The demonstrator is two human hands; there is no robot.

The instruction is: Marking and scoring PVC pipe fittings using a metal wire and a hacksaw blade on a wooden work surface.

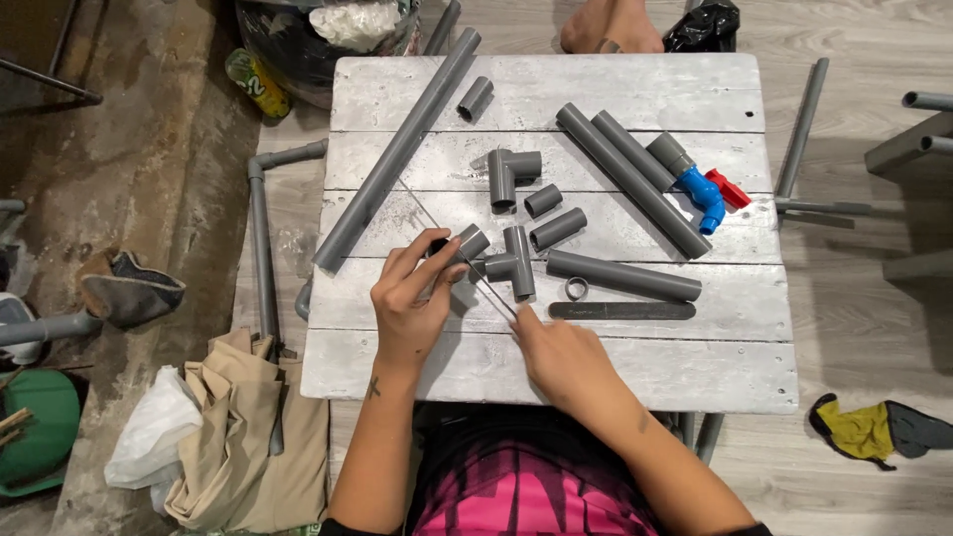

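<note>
Left hand [412, 298] has its fingers closed around a short grey pipe piece [467, 241], held just left of the grey tee fitting [515, 263] on the white plank table [556, 377]. Right hand [556, 347] pinches a thin hacksaw blade [452, 243] laid across that piece. Judged step: cutting or scoring the pipe end. The next move calls for a steady grip and even strokes.

bare forearms, small wrist tattoos, pink-and-black patterned clothing

White plank table [635, 372], grey pipes [397, 149], fittings [508, 174], blue valve [703, 191]
</note>
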